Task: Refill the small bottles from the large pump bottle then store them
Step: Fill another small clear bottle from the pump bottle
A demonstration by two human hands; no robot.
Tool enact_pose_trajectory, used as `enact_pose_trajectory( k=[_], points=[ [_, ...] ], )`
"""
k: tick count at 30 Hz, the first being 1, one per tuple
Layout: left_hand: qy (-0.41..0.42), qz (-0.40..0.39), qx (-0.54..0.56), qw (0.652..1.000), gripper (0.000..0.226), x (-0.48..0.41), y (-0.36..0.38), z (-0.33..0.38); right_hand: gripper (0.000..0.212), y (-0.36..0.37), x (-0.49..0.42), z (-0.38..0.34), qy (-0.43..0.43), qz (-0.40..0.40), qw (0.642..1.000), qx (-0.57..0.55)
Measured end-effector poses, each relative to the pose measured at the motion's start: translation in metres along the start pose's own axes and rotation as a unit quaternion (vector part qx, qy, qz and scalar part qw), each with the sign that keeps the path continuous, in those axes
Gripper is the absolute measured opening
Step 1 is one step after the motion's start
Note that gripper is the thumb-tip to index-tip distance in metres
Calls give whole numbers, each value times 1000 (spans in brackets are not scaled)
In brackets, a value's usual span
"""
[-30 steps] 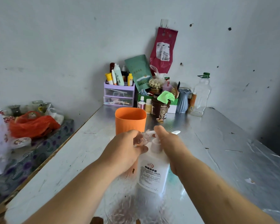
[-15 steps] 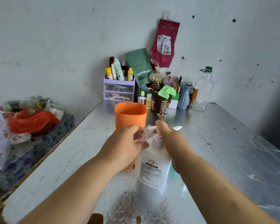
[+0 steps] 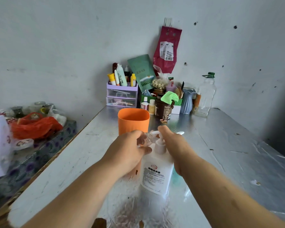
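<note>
A large white pump bottle with a printed label stands on the metal table in front of me. My right hand lies over its pump head, thumb stretched forward along the top. My left hand grips a small clear bottle and holds its mouth up under the pump's nozzle. Most of the small bottle is hidden by my fingers. An orange cup stands just behind my left hand.
At the back corner stand a purple drawer organiser with tubes, a brown jar, a blue vase and a clear plastic bottle. A red bag and jars lie on a lower surface at the left.
Both hands and the bottles keep the same pose. The view has tilted slightly, so the scene sits a little higher in the frame than a second ago.
</note>
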State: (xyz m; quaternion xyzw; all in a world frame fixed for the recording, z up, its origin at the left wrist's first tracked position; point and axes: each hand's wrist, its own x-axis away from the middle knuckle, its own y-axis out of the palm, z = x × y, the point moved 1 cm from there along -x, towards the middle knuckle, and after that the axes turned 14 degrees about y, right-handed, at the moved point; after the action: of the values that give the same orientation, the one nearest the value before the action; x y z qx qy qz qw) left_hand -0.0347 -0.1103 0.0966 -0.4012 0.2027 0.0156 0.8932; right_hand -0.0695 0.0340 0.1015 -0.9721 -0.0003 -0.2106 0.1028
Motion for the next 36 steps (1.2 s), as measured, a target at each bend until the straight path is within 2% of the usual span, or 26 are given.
enact_pose_trajectory(
  k=[4, 9, 14, 21, 27, 36],
  points=[
    [0, -5, 1, 1000, 26, 0, -2, 0, 35, 0, -4, 3, -44, -15, 999, -7],
    [4, -3, 6, 1000, 30, -1, -2, -2, 37, 2, -5, 1, -8, -14, 1000, -19],
    [12, 4, 12, 1000, 27, 0, 2, -6, 56, 3, -7, 3, -34, -5, 999, -2],
    [0, -4, 18, 1000, 21, 1, 6, -10, 39, 1, -12, 12, -9, -14, 1000, -21],
    [-6, 7, 21, 1000, 24, 2, 4, -2, 56, 1, -2, 1, 2, 2, 1000, -4],
    [-1, 4, 0, 1000, 30, 0, 0, 0, 49, 2, 1, 0, 3, -3, 1000, -19]
  ],
)
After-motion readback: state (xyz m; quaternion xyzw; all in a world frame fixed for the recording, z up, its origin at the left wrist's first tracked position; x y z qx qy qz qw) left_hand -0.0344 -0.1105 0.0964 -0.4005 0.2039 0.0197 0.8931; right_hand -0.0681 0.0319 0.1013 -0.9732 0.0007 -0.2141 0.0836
